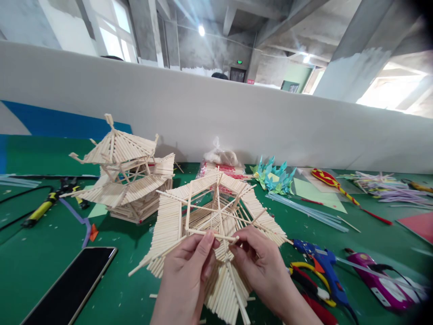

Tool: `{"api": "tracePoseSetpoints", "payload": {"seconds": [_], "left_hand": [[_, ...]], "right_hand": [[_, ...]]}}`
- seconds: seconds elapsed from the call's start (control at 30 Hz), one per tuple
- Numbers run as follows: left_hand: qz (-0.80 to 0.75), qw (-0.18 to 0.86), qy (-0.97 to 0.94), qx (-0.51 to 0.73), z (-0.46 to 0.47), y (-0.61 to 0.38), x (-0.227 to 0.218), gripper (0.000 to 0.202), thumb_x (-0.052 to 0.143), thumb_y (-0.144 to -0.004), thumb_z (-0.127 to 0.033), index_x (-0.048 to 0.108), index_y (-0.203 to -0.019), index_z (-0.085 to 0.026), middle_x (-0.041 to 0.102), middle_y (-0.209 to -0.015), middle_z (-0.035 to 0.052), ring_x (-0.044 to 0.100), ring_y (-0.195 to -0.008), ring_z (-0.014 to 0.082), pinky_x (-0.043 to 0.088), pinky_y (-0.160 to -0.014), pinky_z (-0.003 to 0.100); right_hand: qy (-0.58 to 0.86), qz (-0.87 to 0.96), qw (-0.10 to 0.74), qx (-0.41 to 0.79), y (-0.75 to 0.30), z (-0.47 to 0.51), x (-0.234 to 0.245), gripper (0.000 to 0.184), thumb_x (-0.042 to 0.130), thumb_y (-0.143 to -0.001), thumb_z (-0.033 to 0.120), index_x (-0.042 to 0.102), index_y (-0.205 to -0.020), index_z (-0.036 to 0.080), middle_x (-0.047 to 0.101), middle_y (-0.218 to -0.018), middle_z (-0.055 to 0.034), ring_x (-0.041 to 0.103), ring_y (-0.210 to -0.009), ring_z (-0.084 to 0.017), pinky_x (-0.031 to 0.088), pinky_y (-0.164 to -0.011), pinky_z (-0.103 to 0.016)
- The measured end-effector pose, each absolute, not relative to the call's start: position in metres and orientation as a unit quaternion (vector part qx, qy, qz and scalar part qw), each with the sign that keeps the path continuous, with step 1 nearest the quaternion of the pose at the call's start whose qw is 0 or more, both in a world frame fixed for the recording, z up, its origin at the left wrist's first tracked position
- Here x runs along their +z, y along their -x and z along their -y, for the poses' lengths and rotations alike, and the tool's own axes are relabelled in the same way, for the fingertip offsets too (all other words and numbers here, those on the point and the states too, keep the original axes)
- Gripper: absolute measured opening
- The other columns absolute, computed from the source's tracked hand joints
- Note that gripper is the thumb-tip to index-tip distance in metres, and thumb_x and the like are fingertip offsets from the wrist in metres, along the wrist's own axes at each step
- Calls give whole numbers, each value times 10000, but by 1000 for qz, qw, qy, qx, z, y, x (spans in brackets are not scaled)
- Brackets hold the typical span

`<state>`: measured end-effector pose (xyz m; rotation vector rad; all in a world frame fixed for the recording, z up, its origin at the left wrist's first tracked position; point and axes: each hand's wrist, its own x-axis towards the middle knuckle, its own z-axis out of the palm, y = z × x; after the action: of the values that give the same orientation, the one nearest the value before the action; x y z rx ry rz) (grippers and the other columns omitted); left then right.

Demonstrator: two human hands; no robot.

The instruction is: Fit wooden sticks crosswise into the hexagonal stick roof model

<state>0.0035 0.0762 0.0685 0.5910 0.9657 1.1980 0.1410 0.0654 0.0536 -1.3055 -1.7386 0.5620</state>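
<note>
Stick roof (216, 212): hexagonal panel frame of thin wooden sticks, lying on the green table (40, 262), just in front of the finished pagoda model (125, 180).
Loose stick (213, 234): laid across the open middle, pinched at both ends.
Left hand (186, 275): thumb and forefinger closed on the stick's left part.
Right hand (264, 266): fingertips nipping its right end.
Handling: judged very light, stiff but brittle; glued joints likely snap under squeeze.
Hold: by rim panels or ribs, never mid-span.
Nearby: blue glue gun (321, 266), phone (71, 284).
</note>
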Motion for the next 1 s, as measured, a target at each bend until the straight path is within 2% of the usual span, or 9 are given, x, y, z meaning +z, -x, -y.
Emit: {"api": "tracePoseSetpoints", "payload": {"seconds": [0.13,0.3,0.7,0.87,1.0], "left_hand": [[-422,683,-255,538,-77,-4,68,257,770,-586,-345,626,-586,-133,529,-476,-32,329,-401,21,257,-399,137],[-423,685,-249,539,-77,-4,68,234,767,-594,-326,627,-591,-139,510,-475,-45,324,-405,24,282,-405,135],[-423,683,-266,533,-78,-4,68,283,759,-593,-374,624,-575,-127,495,-440,-44,298,-381,16,214,-374,138],[-423,682,-263,535,-78,-5,69,290,769,-583,-374,626,-573,-122,548,-491,-25,318,-394,12,226,-388,135],[-426,680,-273,531,-78,-4,69,286,757,-600,-373,624,-578,-121,526,-465,-31,319,-393,17,226,-390,138]], "right_hand": [[525,696,432,230,-140,-65,54,96,496,-832,188,587,-801,184,568,-727,-12,495,-665,-135,368,-580,-234],[522,699,435,224,-141,-65,55,92,501,-822,170,584,-788,189,571,-723,-13,506,-667,-138,381,-578,-236],[517,705,433,220,-140,-65,58,103,496,-819,154,585,-776,184,581,-731,-20,518,-697,-146,393,-614,-255],[515,708,431,217,-140,-65,59,116,489,-818,138,584,-773,186,581,-732,-18,519,-701,-147,392,-617,-258],[520,708,426,213,-140,-63,59,114,488,-817,131,577,-774,187,582,-754,-21,523,-721,-151,392,-629,-262]]}}
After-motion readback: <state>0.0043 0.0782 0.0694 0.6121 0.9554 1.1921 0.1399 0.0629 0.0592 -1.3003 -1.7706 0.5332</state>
